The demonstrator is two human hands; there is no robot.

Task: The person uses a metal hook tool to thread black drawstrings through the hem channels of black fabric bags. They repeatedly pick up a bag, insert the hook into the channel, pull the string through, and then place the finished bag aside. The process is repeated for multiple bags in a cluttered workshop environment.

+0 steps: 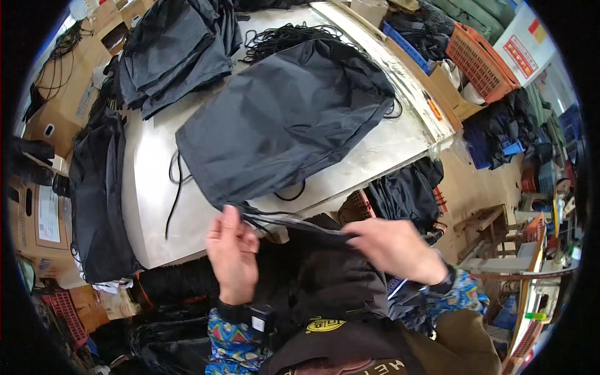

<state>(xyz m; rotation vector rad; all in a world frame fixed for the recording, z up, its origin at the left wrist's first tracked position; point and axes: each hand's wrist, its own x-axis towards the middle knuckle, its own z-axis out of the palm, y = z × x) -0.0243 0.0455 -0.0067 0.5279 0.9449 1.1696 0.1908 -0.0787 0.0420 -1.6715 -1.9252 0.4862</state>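
A large black fabric bag (287, 115) lies flat across the pale tabletop (150, 181), its near corner at the table's front edge. At that corner my left hand (232, 256) is closed, thumb up against the fabric and cords. Black drawstring cords (290, 220) stretch from there to my right hand (397, 247), whose fingers are pinched on their far end. Just what lies between the left fingertips is partly hidden. A loose loop of cord (178, 187) hangs out of the bag's left side.
Stacked black fabric bags (175, 53) sit at the back left, beside a heap of black cords (287, 39). Another black bag (100, 194) drapes over the left edge. An orange basket (481, 62) and a cardboard box (453, 90) stand beyond the right edge.
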